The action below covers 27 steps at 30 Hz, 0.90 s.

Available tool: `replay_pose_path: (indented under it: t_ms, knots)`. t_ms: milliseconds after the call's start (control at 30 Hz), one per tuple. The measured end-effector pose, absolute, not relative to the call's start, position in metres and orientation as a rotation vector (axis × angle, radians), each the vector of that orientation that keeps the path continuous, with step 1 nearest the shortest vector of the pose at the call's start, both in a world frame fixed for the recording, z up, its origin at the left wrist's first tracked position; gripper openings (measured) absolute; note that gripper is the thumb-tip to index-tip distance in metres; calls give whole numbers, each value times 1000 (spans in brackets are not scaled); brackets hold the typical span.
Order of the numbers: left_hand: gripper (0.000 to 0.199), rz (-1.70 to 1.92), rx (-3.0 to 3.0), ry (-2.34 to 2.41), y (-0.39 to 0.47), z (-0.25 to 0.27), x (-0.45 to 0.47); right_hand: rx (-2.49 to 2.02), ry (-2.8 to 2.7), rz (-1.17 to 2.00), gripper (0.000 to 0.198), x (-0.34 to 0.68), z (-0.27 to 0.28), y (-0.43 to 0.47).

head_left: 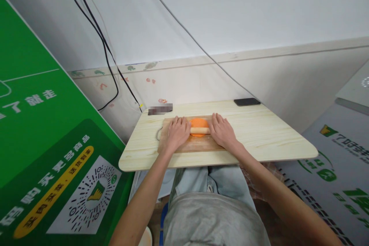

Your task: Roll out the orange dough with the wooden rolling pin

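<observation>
A wooden rolling pin (200,131) lies crosswise over a flat round of orange dough (198,122), its bare middle showing between my hands. My left hand (179,132) covers the pin's left end, palm down, fingers close together and pointing away from me. Over the right end rests my right hand (221,128) in the same way, and both pin ends are hidden under the palms. Beneath the dough is a wooden cutting board (190,147) with a metal ring handle (158,133) at its left side.
The board lies on a pale wood-grain table (268,138) against the wall. A black phone (247,102) lies at the back right, and a dark, blurred-out object (160,109) at the back left. Cables (111,52) hang along the wall. A green printed panel (57,142) stands at left.
</observation>
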State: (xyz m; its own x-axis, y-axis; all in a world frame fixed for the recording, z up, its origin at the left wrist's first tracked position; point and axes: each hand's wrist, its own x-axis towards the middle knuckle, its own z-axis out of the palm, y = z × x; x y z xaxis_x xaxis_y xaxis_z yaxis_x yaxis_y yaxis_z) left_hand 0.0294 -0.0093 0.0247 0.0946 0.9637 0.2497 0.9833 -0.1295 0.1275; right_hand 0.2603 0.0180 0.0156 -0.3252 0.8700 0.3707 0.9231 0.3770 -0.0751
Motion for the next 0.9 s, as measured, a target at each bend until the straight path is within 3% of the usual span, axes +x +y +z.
replay_pose_path:
  t_ms: [500,900]
  knots:
    - [55,-449,-2246,-1994,-10,25,30,-1674,-2375,-205,55,252,37,7]
    - [54,-440,-2096,-2120,-6,34,41,-1772,-2314,-112,60,250,41,19]
